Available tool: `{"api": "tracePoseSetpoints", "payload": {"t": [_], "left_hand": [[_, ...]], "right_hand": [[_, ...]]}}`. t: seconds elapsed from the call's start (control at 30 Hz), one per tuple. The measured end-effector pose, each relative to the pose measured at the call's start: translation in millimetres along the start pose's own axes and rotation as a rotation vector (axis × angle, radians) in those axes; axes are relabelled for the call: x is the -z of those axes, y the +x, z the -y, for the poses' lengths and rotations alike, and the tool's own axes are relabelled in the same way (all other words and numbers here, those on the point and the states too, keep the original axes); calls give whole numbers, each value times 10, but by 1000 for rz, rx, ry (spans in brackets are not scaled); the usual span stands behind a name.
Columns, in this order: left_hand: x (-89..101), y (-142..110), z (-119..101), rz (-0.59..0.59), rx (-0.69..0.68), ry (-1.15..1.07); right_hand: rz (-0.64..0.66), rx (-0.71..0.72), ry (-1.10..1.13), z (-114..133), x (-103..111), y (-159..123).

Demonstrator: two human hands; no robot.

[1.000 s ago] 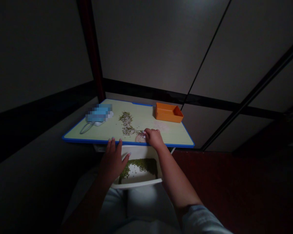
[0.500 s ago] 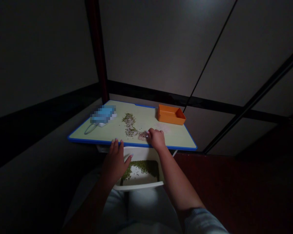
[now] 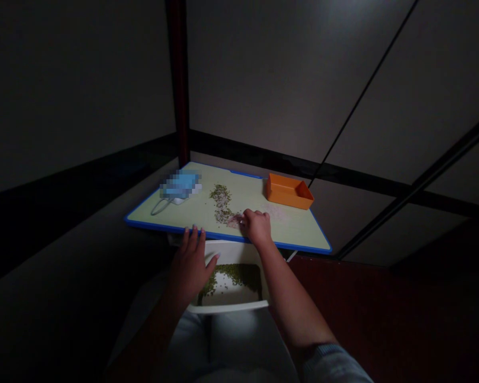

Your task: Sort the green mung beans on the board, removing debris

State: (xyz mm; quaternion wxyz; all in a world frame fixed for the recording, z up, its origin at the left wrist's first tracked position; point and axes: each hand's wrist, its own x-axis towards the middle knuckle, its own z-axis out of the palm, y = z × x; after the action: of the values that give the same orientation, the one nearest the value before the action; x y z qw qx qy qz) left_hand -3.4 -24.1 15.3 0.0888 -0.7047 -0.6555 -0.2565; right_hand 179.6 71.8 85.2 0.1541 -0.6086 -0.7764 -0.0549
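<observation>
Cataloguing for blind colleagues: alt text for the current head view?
A curled right hand beside greenish grains on a blue-edged table, the left hand spread at the left side of a white tub. An orange box stands at back right.

Blue item [image 3: 184,183], possibly a packet, grey wall [image 3: 255,80], reddish floor [image 3: 339,298]

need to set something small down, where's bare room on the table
Bare: the front right corner of the table, beside the right hand; between the blurred blue item and the grains; between grains and orange tray. Crowded: front middle, right hand by the grains, left hand at the edge.
</observation>
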Motion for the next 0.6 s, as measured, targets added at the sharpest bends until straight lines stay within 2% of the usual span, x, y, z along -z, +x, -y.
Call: {"api": "tracePoseSetpoints", "payload": {"t": [0.33,0.6], "left_hand": [[64,-4,-63,47,69,-22],[57,-21,-69,15,65,-37]], "right_hand": [[-25,27,-41,3,-32,12],[-25,88,31,-4,-44,1]]}}
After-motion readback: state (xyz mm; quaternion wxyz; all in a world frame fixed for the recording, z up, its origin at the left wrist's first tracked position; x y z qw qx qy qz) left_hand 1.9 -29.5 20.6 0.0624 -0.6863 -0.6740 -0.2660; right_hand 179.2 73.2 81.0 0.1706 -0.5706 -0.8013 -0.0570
